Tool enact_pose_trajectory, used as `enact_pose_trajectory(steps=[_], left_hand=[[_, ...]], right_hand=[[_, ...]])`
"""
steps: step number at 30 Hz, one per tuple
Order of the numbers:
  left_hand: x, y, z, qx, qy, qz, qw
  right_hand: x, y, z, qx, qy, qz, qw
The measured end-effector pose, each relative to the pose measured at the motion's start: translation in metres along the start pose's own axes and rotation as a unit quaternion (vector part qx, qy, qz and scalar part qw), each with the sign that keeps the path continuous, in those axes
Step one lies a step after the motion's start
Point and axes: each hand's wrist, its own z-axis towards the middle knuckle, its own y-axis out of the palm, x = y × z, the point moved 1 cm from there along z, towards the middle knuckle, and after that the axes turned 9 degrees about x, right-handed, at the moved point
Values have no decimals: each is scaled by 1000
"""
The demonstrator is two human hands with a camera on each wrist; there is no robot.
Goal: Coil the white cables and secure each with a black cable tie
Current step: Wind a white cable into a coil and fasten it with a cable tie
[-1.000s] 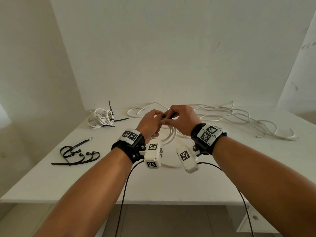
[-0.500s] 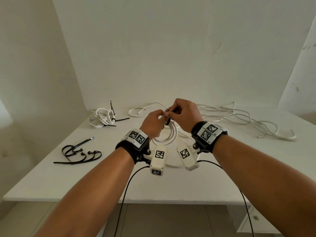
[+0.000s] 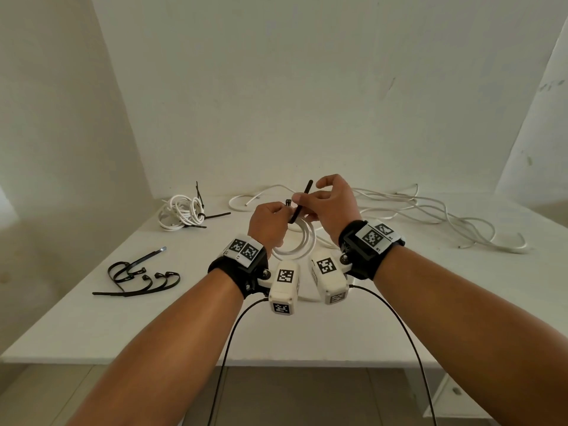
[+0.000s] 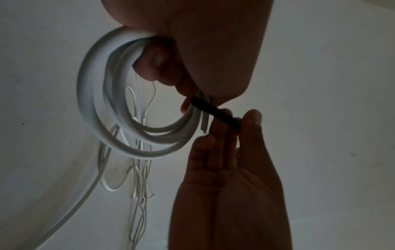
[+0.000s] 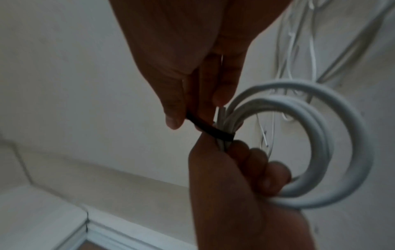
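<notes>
Now left hand point(image 3: 268, 223) grips white coil point(image 3: 302, 241); right hand point(image 3: 333, 204) raised, pinching black tie point(image 3: 301, 202).

The left hand point(image 3: 268, 224) covers the top of the white coil point(image 3: 296, 245), hiding where the black cable tie point(image 3: 300, 202) wraps it. Both wrist views are dim and blurred, palms cut off by the frame. Ends of the loose cables point(image 3: 436, 215) are too small to make out.
</notes>
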Motion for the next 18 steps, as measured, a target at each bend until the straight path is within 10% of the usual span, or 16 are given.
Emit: enact_pose_trajectory(steps=[18], left_hand=[[5, -1, 0, 10, 92, 91, 992]], right_hand=[[-2, 3, 1, -24, -188, -310, 932]])
